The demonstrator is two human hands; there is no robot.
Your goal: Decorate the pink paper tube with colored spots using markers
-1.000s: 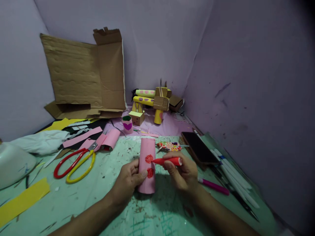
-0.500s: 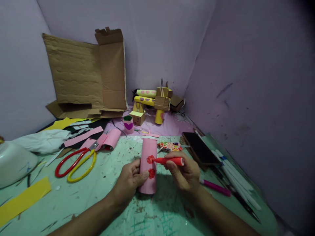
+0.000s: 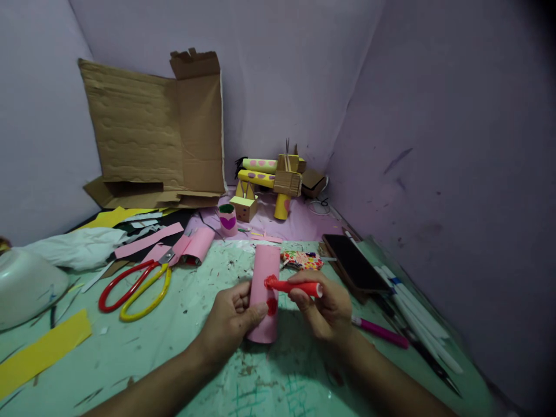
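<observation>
A pink paper-covered tube (image 3: 263,266) stands tilted in front of me, with two red spots on its right side. My left hand (image 3: 237,313) grips it from the left, thumb across the front near the lower spot. Between the thumb and fingers of my right hand (image 3: 325,307) is a red marker (image 3: 302,287), its tip against the upper spot. Just behind the tube lies a small bright patterned piece (image 3: 303,260). A purple marker (image 3: 380,332) rests beside my right wrist.
Red-and-yellow-handled scissors (image 3: 143,289), pink paper (image 3: 200,244) and a yellow strip (image 3: 47,344) lie left. A phone (image 3: 356,263) and white pens (image 3: 421,318) line the right. Behind are a pink cup (image 3: 227,221), yellow spotted tubes (image 3: 256,178) and a cardboard box (image 3: 143,127).
The tube has turned slightly, carrying its red spots toward the right. The marker's back end has dipped a little while its tip stays at the upper spot.
</observation>
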